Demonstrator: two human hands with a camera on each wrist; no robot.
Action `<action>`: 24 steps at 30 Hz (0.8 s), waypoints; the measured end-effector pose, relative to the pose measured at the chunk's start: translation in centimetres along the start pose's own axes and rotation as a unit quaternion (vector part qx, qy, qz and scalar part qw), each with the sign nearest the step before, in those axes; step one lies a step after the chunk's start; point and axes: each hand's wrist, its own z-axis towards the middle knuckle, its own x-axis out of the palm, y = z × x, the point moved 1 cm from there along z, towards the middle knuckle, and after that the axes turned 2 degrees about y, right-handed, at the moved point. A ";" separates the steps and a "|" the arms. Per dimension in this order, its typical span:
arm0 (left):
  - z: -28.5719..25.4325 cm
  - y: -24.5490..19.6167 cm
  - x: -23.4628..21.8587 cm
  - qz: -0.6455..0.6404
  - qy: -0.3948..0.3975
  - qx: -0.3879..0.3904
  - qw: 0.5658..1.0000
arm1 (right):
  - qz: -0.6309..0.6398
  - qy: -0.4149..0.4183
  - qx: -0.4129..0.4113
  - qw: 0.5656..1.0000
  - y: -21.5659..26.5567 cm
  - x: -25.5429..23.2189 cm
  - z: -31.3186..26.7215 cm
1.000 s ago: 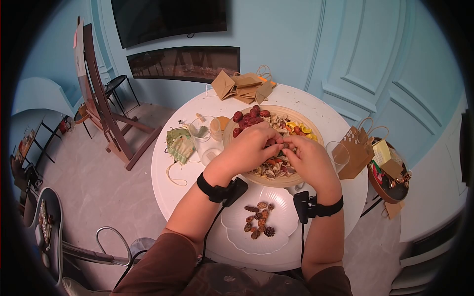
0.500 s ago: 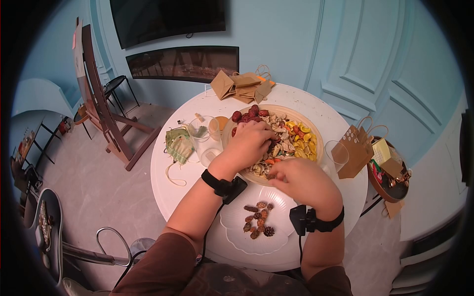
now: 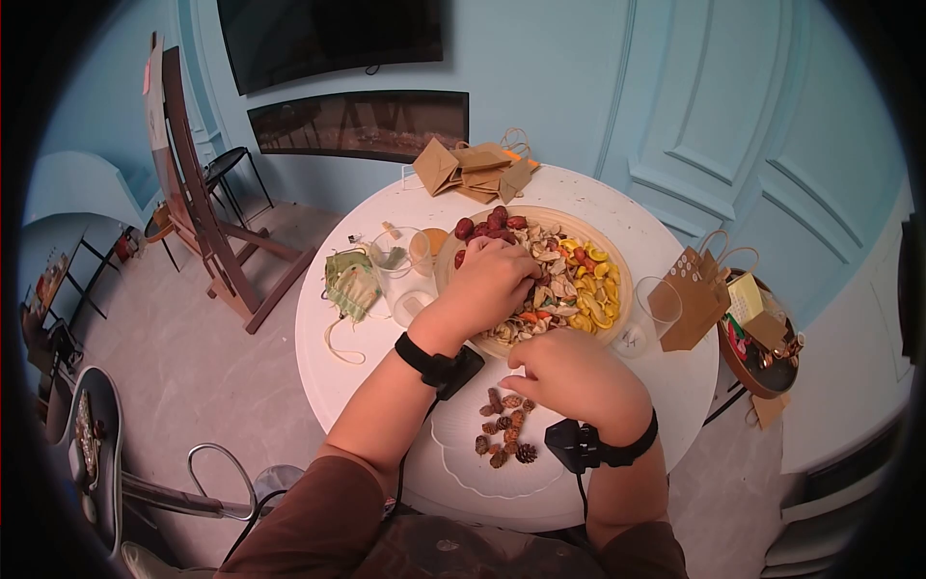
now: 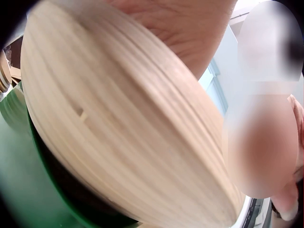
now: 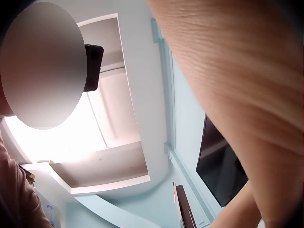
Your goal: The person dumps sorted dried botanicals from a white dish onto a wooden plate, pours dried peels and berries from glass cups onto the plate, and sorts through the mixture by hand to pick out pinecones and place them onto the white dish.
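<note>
A round bamboo bowl (image 3: pixel 626 280) holds red dates (image 3: pixel 499 220), pale dried slices (image 3: pixel 548 261) and yellow dried pieces (image 3: pixel 596 294). My left hand (image 3: pixel 490 285) rests over the left part of its contents, fingers bent down among them; the fingertips are hidden. The bowl's side (image 4: pixel 118 109) fills the left wrist view. My right hand (image 3: pixel 584 376) hovers over the far edge of a white scalloped plate (image 3: pixel 540 475), thumb and index finger apart, nothing visible between them. Several small brown pine cones (image 3: pixel 502 422) lie on the plate, one close below the right fingertips.
Clear plastic cups (image 3: pixel 659 301) stand right of the bowl, with more (image 3: pixel 394 253) at the left beside a green patterned pouch (image 3: pixel 351 285). Kraft paper bags (image 3: pixel 477 169) lie at the table's back; another (image 3: pixel 690 299) stands at the right edge.
My right hand has moved from beside the left hand over the bowl down toward the plate. A pine cone now shows at the far end of the pile. The left hand has stayed over the bowl.
</note>
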 end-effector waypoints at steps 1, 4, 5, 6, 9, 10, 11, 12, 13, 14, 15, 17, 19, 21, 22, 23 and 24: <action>0.0 0.0 0.0 0.001 -0.007 0.002 1.000 | 0.007 -0.013 0.006 1.000 -0.3 -0.2 -0.1; 0.1 0.1 0.2 -0.001 -0.015 0.002 1.000 | 0.032 -0.043 0.027 0.998 -0.6 -0.9 -0.6; 0.1 0.2 0.2 -0.005 -0.016 -0.001 1.000 | 0.051 -0.059 0.041 0.996 -0.7 -1.3 -0.8; 0.1 0.1 0.2 -0.005 -0.016 -0.001 1.000 | 0.051 -0.059 0.041 0.996 -0.9 -1.6 -0.9; 0.0 0.1 0.2 -0.029 -0.026 -0.024 0.999 | 0.046 -0.048 0.102 0.993 -1.8 -2.7 -1.2; -0.1 0.2 0.4 -0.003 -0.045 -0.017 0.999 | 0.046 -0.048 0.102 0.993 -2.1 -2.9 -1.4; -0.2 0.3 0.6 0.023 -0.063 -0.010 0.998 | 0.058 -0.070 0.129 0.987 -2.5 -3.1 -1.6; -0.3 0.3 0.7 0.023 -0.063 -0.010 0.998 | 0.069 -0.091 0.156 0.981 -2.8 -3.2 -1.8; -0.3 0.4 0.8 0.032 -0.053 -0.007 0.998 | 0.069 -0.091 0.156 0.981 -3.2 -3.3 -1.9; -0.4 0.4 0.8 0.041 -0.043 -0.004 0.998 | 0.073 -0.095 0.172 0.978 -3.6 -3.4 -1.9; -0.4 0.4 0.6 0.041 -0.043 -0.004 0.998 | 0.077 -0.100 0.188 0.974 -4.0 -3.5 -2.0; -0.4 0.2 0.3 0.039 -0.038 -0.014 0.998 | 0.072 -0.108 0.185 0.974 -4.5 -3.6 -2.2; -0.3 0.3 0.4 0.028 -0.035 -0.007 0.999 | 0.067 -0.116 0.181 0.974 -4.9 -3.8 -2.3; -0.2 0.3 0.3 0.018 -0.032 0.000 0.999 | 0.069 -0.119 0.184 0.973 -5.2 -3.8 -2.3; -0.2 0.2 0.2 0.012 -0.024 -0.002 1.000 | 0.069 -0.119 0.184 0.973 -5.3 -3.8 -2.3; -0.2 0.1 0.1 0.006 -0.017 -0.004 1.000 | 0.068 -0.123 0.186 0.972 -5.4 -3.8 -2.4; -0.1 0.0 0.1 0.006 -0.017 -0.004 1.000 | 0.067 -0.127 0.188 0.972 -5.5 -3.8 -2.4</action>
